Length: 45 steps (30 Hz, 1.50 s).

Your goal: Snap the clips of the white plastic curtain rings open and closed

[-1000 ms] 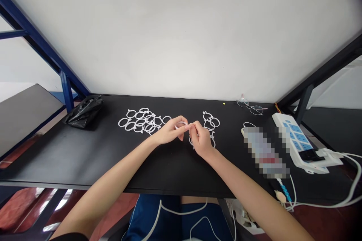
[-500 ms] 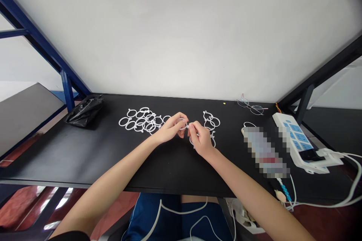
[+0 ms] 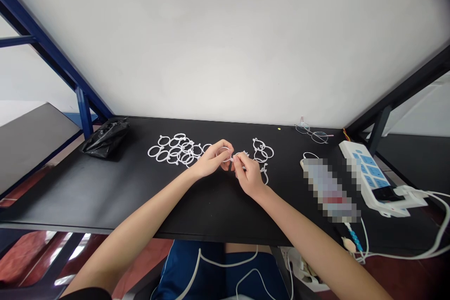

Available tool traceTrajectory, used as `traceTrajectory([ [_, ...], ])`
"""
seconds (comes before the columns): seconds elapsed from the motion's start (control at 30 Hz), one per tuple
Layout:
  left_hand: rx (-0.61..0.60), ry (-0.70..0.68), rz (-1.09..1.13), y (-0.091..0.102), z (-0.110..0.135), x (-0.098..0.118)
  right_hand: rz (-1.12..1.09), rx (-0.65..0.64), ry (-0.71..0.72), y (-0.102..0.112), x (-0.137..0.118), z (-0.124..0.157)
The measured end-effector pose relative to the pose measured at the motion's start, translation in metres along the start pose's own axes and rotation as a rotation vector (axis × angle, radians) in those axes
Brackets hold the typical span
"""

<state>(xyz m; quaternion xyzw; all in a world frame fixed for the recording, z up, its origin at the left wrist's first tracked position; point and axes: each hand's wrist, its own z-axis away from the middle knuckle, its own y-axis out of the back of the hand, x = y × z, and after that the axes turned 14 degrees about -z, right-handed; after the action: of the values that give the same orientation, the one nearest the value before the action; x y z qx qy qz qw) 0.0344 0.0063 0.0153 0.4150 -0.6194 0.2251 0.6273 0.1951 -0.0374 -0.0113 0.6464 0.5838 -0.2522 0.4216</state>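
One round, white, plastic-looking ring point(image 3: 222, 148) sits pinched between left hand point(image 3: 213, 158) and right hand point(image 3: 249, 171), inside the near edge of the black table point(image 3: 197, 206), apparently mid-adjustment, calling for steady pressure.

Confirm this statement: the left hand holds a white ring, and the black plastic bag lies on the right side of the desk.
One detail is wrong: the black plastic bag lies on the left side of the desk, as the head view shows. The left hand does hold a white ring.
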Motion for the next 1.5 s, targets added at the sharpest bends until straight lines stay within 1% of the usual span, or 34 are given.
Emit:
traceTrajectory([
  [0.5, 0.048, 0.058, 0.043, -0.0012, 0.0006, 0.0047, -0.007, -0.033, -0.01, -0.0002, -0.0017, -0.0008],
  [0.67, 0.026, 0.026, 0.023, -0.0012, 0.0015, 0.0063, -0.01, -0.031, -0.006, -0.0001, -0.0013, -0.0012],
  [1.0, 0.026, 0.021, 0.021, -0.0006, 0.0018, 0.0062, -0.008, -0.032, -0.016, 0.0003, -0.0024, -0.0017],
  [1.5, 0.027, 0.006, 0.015, -0.0013, 0.0001, 0.0001, -0.006, -0.044, -0.025, 0.0011, -0.0008, -0.0016],
])
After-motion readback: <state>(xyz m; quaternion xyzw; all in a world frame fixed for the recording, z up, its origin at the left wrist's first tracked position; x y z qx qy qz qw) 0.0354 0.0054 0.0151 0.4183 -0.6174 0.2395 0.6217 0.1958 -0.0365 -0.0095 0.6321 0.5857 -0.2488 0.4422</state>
